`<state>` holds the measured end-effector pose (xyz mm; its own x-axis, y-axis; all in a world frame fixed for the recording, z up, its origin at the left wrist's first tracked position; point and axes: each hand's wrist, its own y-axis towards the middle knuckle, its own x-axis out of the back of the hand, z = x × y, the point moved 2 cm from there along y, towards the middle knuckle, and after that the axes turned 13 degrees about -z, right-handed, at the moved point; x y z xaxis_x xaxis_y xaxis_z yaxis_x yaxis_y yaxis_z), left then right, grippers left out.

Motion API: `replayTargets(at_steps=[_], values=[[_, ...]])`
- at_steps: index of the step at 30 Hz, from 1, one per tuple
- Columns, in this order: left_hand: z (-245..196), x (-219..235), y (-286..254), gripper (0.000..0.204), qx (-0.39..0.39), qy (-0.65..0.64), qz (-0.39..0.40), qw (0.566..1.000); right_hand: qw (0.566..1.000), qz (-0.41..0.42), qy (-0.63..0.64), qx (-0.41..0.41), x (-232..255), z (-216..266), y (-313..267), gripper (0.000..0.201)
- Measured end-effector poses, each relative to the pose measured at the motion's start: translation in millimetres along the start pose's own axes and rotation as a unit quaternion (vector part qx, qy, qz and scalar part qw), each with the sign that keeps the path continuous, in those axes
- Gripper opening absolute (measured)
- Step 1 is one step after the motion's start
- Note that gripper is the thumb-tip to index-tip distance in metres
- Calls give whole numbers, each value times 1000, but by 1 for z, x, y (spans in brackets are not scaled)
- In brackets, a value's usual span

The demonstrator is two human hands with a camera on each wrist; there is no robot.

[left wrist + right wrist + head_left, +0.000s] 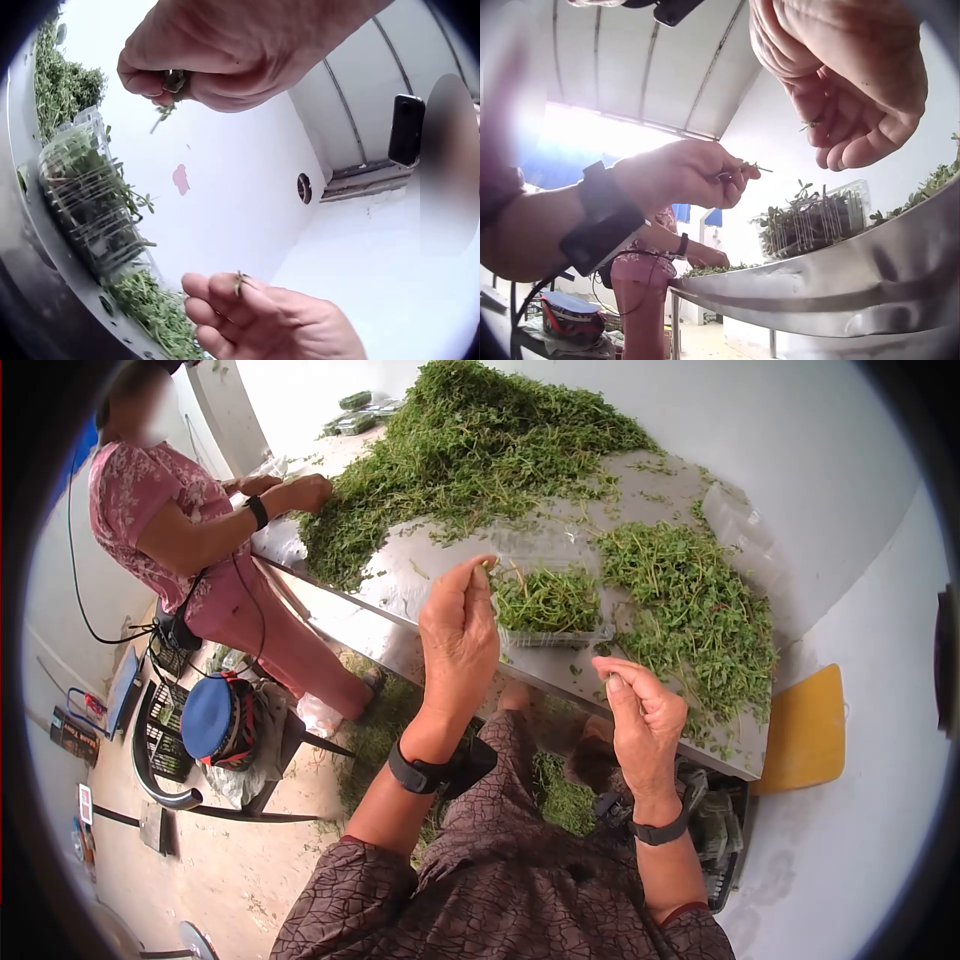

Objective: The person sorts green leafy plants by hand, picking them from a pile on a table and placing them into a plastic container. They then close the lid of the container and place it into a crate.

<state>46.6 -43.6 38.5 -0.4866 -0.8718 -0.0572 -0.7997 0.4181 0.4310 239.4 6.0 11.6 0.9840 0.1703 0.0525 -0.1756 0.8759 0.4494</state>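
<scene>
My left hand (460, 630) is raised above the table's front edge, just left of a clear plastic box (560, 639). Thumb and curled fingers pinch a small green sprig (166, 111), its stem poking out past the fingertips. To the right and lower, my right hand (645, 720) holds a tiny leafy bit (810, 124) between thumb and index finger, the other fingers loosely bent. Cut green stems (545, 600) fill the box, which stands near the edge with its clear lid raised behind. Both hands are apart from each other and from the box.
A loose heap of greens (690, 610) lies right of the box; a much larger pile (480, 450) covers the back of the metal table (400, 565). At left stands another person (180, 510), hands at that pile. A yellow board (805, 730) leans near the right corner.
</scene>
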Motion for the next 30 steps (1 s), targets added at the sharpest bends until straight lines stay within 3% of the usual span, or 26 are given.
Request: replayTargets(at_steps=[2,6,7,11,14,16,17,18,20,25,27,28,30], values=[[8,-6,6,18,-199,179,-40,963,1000,4,-9,-4,3,-4,2,16],[21,-19,8,21,-209,226,-17,951,1000,12,-15,-2,8,-17,5,15],[22,-21,7,23,-188,232,11,954,1000,12,-14,-4,8,-19,6,15],[24,-30,5,24,-188,229,4,955,999,24,-33,-28,9,-28,6,14],[22,-23,8,35,-141,221,13,965,998,35,-29,-48,11,-36,7,14],[32,-13,10,47,-76,179,43,980,997,42,-24,-55,13,-38,8,14],[4,-9,7,52,52,135,82,986,995,51,-24,-81,14,-37,9,14],[9,-5,9,52,53,136,81,986,992,59,-24,-106,15,-37,10,14],[20,3,12,53,80,5,88,993,994,59,-22,-87,14,-36,11,14],[24,12,4,40,98,-80,65,990,996,68,-24,-58,15,-37,10,14],[29,16,0,30,28,-40,40,998,997,65,-30,-13,16,-39,9,13],[29,18,-2,30,29,-41,38,998,997,67,-31,-12,16,-39,9,13],[26,20,-8,23,-61,38,49,996,996,70,-43,32,17,-37,9,12]])
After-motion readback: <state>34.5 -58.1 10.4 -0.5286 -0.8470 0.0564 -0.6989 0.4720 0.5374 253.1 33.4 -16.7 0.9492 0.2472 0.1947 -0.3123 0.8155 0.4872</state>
